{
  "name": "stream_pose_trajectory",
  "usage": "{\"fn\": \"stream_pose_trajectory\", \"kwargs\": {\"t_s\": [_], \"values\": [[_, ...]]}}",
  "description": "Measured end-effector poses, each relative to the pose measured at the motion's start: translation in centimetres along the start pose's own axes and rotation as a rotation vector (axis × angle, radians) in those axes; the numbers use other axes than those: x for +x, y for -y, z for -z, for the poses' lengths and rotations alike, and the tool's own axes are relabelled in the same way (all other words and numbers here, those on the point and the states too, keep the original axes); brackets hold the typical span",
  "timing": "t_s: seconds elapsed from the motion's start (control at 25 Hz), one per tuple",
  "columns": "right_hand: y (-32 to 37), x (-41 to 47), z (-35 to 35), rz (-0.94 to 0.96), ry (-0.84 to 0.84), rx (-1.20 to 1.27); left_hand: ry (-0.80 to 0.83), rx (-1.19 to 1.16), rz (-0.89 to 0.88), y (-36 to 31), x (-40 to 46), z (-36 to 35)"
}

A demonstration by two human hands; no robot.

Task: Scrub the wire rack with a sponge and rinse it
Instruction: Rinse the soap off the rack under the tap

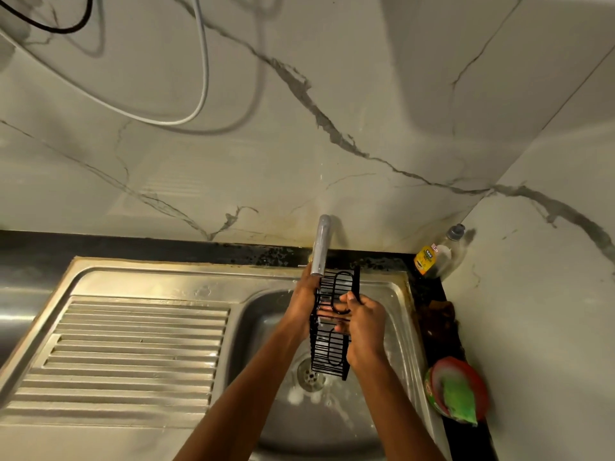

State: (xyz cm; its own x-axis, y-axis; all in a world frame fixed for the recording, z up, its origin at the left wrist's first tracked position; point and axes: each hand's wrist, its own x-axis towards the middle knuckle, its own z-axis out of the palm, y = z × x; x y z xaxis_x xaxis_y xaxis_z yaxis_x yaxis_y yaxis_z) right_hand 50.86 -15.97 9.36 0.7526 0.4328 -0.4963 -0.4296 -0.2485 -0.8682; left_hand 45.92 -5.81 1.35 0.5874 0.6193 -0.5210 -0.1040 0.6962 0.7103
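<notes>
A black wire rack (329, 351) hangs upright over the steel sink basin (392, 304), right below the tap spout (320, 247). My left hand (304, 302) grips its left edge, fingers showing through the wires. My right hand (361, 319) holds the right side, thumb over a black wire loop. A green sponge (457, 399) lies on a red dish (472, 377) on the right counter, away from both hands. Foam and water sit around the drain (309, 375).
A ribbed steel draining board (133, 354) fills the left. A dish soap bottle (436, 256) leans in the back right corner. Dark brown stuff (439, 319) lies on the black counter strip at right. Cables hang on the marble wall.
</notes>
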Motion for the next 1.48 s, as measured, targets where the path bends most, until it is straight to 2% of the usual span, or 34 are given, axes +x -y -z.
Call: {"fn": "stream_pose_trajectory", "kwargs": {"t_s": [0.08, 0.16, 0.24, 0.36, 0.48, 0.64, 0.84, 0.96, 1.16, 1.36, 1.48], "values": [[0.3, -0.2, 0.3, 0.005, 0.002, 0.001, 0.003, 0.024, 0.143, 0.1, 0.9, 0.0], [0.7, -0.4, 1.0, 0.003, 0.016, 0.001, -0.027, 0.080, 0.198, 0.2, 1.6, -0.3], [0.7, -0.8, 1.6, -0.013, 0.059, 0.019, -0.105, 0.022, 0.140, -0.1, 2.3, -0.6], [0.6, -1.0, 2.7, -0.039, 0.088, 0.082, -0.125, -0.049, 0.076, -1.3, 3.4, -1.1], [0.6, -1.0, 3.5, -0.047, 0.081, 0.073, -0.172, 0.125, 0.052, -1.5, 2.8, -1.4], [0.7, -0.9, 3.4, -0.063, 0.075, 0.069, -0.018, 0.142, 0.038, -0.8, 1.6, -0.9], [0.7, -0.9, 1.5, -0.087, 0.103, 0.145, -0.095, 0.184, -0.164, -1.2, -0.4, -0.1], [1.1, -1.3, 0.0, -0.071, 0.166, 0.211, 0.000, 0.199, -0.255, -2.5, -2.2, 0.4], [1.6, -1.8, -0.8, -0.053, 0.070, 0.184, 0.079, 0.319, -0.168, -1.6, -5.1, 0.6], [2.5, -1.0, 1.4, -0.061, -0.012, 0.198, 0.245, 0.342, -0.059, -0.1, -5.0, 0.0], [2.5, -0.5, 2.0, -0.033, -0.002, 0.221, 0.239, 0.382, -0.028, 0.6, -4.0, 0.1]]}}
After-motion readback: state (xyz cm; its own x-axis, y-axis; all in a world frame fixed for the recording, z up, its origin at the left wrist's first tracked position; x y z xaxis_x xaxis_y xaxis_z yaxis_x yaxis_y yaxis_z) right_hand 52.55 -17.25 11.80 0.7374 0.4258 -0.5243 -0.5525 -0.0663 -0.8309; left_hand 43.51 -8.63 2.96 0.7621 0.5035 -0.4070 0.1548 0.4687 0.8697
